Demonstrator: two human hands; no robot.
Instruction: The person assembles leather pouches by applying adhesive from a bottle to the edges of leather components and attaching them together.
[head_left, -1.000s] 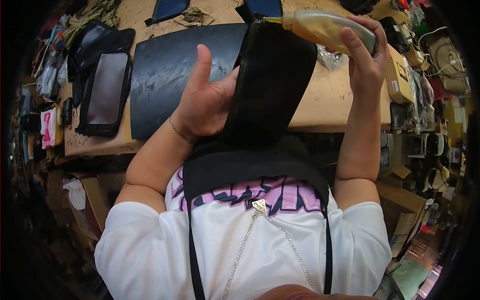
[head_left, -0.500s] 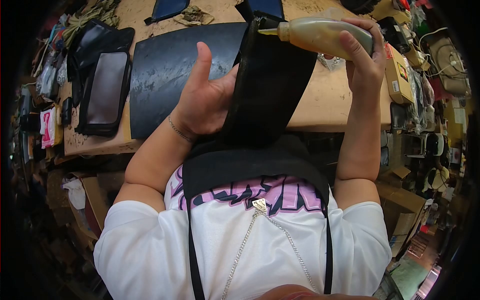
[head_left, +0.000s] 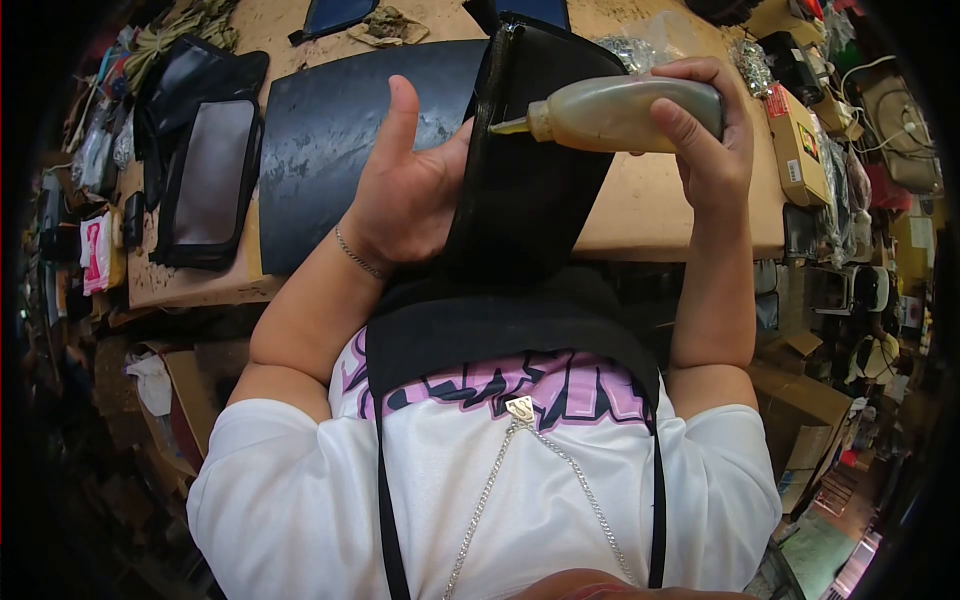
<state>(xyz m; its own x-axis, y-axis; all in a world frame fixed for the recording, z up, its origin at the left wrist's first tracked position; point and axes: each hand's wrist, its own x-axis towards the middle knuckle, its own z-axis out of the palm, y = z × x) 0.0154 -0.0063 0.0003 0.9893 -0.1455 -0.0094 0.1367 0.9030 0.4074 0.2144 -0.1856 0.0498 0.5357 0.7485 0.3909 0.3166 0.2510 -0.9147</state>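
A translucent bottle of yellowish liquid [head_left: 615, 112] lies sideways in my right hand [head_left: 708, 135], the fingers wrapped round its base. Its thin nozzle points left, at the left edge of a black panel [head_left: 540, 170]. My left hand [head_left: 412, 190] supports that panel from behind its left side, palm up, with the thumb stretched out and the other fingers partly hidden by the panel. The panel stands tilted at the table's front edge, and a shiny strip runs along its left edge.
A large dark sheet [head_left: 320, 150] lies on the wooden table [head_left: 640, 215]. Black framed pouches [head_left: 212, 180] rest at the left. Crumpled clear plastic [head_left: 640, 45] and a yellow box [head_left: 798, 150] are at the right, and a crumpled cloth [head_left: 388, 27] lies at the back.
My right hand and the bottle have moved left and toward me, bringing the nozzle lower along the panel's left edge. The panel's top has tilted slightly.
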